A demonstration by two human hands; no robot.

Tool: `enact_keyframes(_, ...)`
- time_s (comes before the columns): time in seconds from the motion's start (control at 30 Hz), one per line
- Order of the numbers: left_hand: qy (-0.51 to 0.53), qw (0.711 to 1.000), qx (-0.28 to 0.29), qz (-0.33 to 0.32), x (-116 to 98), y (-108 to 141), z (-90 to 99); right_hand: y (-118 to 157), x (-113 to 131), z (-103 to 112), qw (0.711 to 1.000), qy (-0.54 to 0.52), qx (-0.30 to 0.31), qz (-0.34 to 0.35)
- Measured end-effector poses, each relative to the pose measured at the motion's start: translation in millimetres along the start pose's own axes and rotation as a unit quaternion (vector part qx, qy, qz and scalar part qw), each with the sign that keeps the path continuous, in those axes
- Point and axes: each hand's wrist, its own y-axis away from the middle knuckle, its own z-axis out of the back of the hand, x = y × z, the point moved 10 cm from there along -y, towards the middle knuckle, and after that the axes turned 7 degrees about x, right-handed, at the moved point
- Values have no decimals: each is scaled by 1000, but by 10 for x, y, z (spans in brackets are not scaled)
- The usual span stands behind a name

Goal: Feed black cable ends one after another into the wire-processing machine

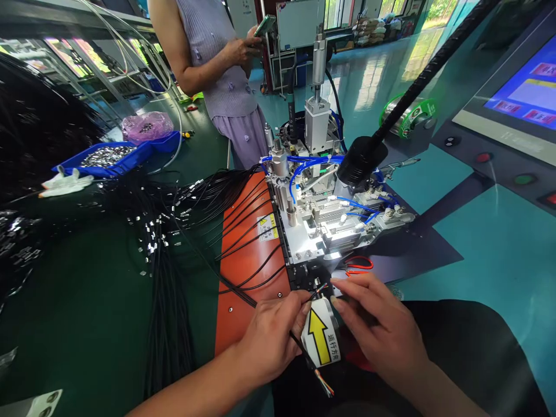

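Note:
My left hand [280, 327] is closed around a black cable [304, 348] near the machine's front end. Thin coloured wires [325, 385] fan out of the cable's lower end, and short wire tips [321, 288] stick out past my left fingertips. Just right of those tips is my right hand [382, 330], thumb and forefinger apart, with nothing visible between them. Below and between the hands lies a white label with a yellow arrow [319, 337]. The metal machine [321, 214] stands beyond, with several black cables crossing the orange plate [252, 260] on its left.
Bundles of black cables [167, 313] lie on the green table [104, 289]. A blue tray [104, 159] of small metal parts is at the back left. Red-handled pliers [360, 265] lie by the machine. A screen [530, 98] stands right. A person [226, 75] holds a phone behind.

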Motion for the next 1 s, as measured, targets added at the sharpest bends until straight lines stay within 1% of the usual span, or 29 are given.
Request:
enact_keyframes(0.13, 9, 1000, 6, 4, 14, 6, -20, 18, 67, -61, 999, 29, -3, 45)
enact_keyframes(0.4, 6, 1000, -7, 7, -24, -11, 10, 45, 123, -81, 994, 75, -8, 75)
enact_keyframes(0.47, 0, 1000, -11, 8, -26, -12, 13, 54, 104, -86, 995, 70, -5, 66)
enact_keyframes(0.67, -33, 999, -19, 9, -15, -2, 8, 60, -17, -129, 1000, 8, 25, 0)
enact_keyframes(0.83, -62, 998, -26, -3, -34, 9, 19, 21, 97, -118, 999, 33, 10, 25)
enact_keyframes(1.0, -48, 998, -27, 3, -25, -1, 31, -24, 87, -96, 1000, 22, 0, 7)
